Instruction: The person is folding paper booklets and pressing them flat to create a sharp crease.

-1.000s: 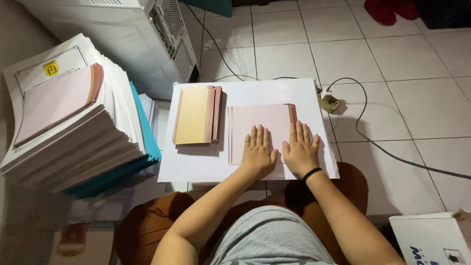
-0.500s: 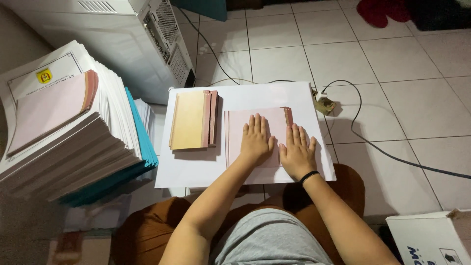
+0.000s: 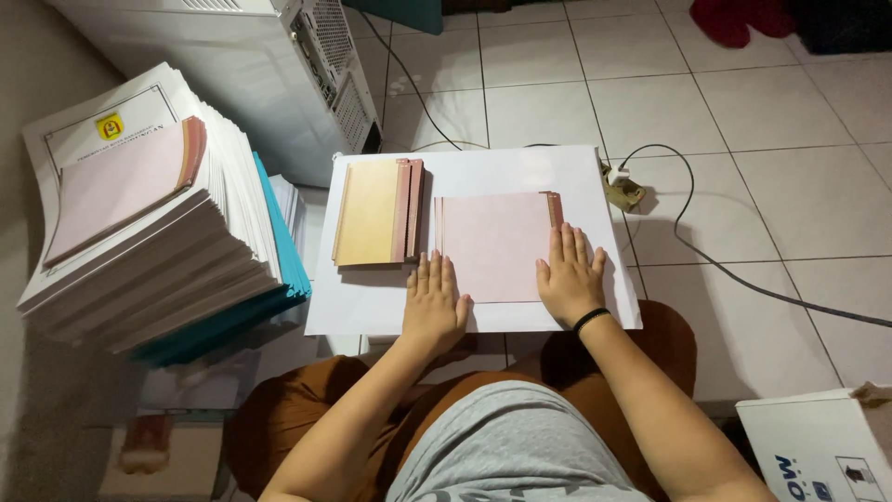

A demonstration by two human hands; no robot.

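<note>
under both flat palms — left hand, right hand — lies pink sheet.

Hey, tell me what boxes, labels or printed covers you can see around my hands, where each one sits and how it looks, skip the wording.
White cardboard box: bottom right corner on the tiled floor, rectangular, dark blue printing and small symbols on its side.
White printed cover sheet: atop the tall paper stack at left, thin black border, small yellow emblem.
Plain pink booklet: under the left hand and right hand, no label visible.
</note>
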